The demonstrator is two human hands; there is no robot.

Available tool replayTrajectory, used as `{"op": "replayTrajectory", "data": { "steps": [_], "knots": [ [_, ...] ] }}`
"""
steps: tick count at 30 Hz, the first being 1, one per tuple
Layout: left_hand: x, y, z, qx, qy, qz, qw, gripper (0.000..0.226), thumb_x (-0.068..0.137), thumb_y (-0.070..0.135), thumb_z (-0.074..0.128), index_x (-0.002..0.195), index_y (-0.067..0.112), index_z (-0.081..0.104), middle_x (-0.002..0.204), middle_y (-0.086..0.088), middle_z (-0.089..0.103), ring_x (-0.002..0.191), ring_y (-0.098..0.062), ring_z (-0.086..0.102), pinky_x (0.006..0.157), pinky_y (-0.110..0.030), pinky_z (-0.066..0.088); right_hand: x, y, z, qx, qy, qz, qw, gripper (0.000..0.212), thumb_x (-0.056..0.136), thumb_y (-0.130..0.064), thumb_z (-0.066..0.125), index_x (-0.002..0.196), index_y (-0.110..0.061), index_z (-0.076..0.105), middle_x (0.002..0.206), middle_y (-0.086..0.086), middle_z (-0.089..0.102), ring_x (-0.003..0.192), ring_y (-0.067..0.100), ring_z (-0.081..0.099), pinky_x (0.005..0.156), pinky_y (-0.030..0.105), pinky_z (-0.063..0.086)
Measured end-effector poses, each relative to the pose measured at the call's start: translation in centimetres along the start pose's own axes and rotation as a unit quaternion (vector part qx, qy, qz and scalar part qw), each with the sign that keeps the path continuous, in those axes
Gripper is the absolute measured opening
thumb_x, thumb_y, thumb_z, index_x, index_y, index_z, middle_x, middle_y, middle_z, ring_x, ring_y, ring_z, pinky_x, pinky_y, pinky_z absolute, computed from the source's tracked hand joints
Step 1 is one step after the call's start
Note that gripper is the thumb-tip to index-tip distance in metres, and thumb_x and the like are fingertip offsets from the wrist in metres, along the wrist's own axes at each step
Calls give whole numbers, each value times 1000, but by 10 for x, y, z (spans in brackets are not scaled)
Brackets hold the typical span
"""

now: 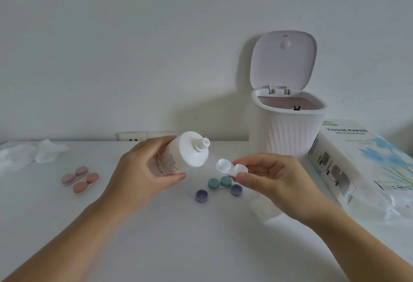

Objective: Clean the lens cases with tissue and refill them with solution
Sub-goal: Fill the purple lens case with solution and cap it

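My left hand (143,170) grips a white solution bottle (185,154), uncapped and tilted with its nozzle pointing up and right. Just right of the nozzle, my right hand (268,176) pinches an open white lens case (230,167) above the table. Two loose purple caps (201,195) (236,189) lie on the table below, on either side of a capped green lens case (218,183). Two capped pink lens cases (74,175) (86,183) lie at the left.
A crumpled tissue (44,154) lies at the far left. A ribbed white bin (288,134) with its lid up stands at the back right, next to a tissue paper pack (362,163). A wall socket (143,136) sits behind the table (178,237).
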State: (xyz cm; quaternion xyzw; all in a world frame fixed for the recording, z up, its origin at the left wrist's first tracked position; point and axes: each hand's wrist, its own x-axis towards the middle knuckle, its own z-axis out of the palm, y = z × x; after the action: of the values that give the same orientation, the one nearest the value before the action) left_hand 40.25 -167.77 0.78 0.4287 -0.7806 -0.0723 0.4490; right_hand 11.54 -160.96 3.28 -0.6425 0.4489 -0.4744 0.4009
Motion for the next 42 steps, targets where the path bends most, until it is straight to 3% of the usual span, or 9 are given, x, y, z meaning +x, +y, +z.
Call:
{"op": "replayTrajectory", "data": {
  "steps": [6,10,13,20,24,32,38,42],
  "knots": [
    [2,-3,-6,46,-12,50,998,76,58,27,98,124,38,62,120,30,63,113,0,58,93,-8,39,-6,0,5,-23,-9,-25,999,25,72,-41,78,95,-30,79,85,-1,79,86,16,76,75,15,53],
    [5,-4,-6,81,-1,85,993,76,58,26,97,124,38,61,121,40,56,116,12,50,96,-5,35,-7,2,4,-39,-3,-23,999,29,70,-44,78,97,-32,78,84,-3,80,88,11,75,78,15,53],
    [5,-6,-4,90,7,112,990,75,58,22,97,123,32,62,119,34,56,114,16,46,96,-5,35,-7,1,5,-48,-12,-31,998,22,72,-39,79,93,-33,79,86,-6,79,85,9,74,76,13,53],
    [8,-6,-4,118,6,147,982,70,60,14,96,124,19,68,122,15,62,111,-6,53,98,-6,32,-7,7,4,-102,-17,-27,994,15,79,-29,83,93,-32,79,85,-10,78,80,4,71,77,10,50],
    [8,-2,-4,127,1,143,982,69,62,12,95,124,19,68,124,6,67,113,-15,57,98,-19,40,-7,9,5,-113,-10,-20,993,18,78,-29,83,95,-32,79,86,-8,77,76,2,69,76,7,47],
    [10,2,-4,146,11,158,977,65,61,5,93,122,14,70,124,0,67,114,-19,57,98,-27,41,-6,12,4,-135,-15,-29,990,18,81,-27,82,97,-33,78,85,-11,76,77,1,70,78,9,49],
    [10,3,-5,155,13,162,974,62,63,4,92,120,13,71,124,0,67,115,-19,56,102,-18,35,-4,16,5,-148,-23,-27,988,18,82,-26,81,99,-32,78,78,-21,71,75,-3,68,75,5,45],
    [10,4,-5,157,12,163,974,61,63,3,91,119,13,71,123,0,67,115,-21,57,104,-20,35,-4,17,5,-156,-24,-32,987,18,82,-25,81,98,-33,77,76,-24,70,74,-5,67,74,4,44]
  ]
}}
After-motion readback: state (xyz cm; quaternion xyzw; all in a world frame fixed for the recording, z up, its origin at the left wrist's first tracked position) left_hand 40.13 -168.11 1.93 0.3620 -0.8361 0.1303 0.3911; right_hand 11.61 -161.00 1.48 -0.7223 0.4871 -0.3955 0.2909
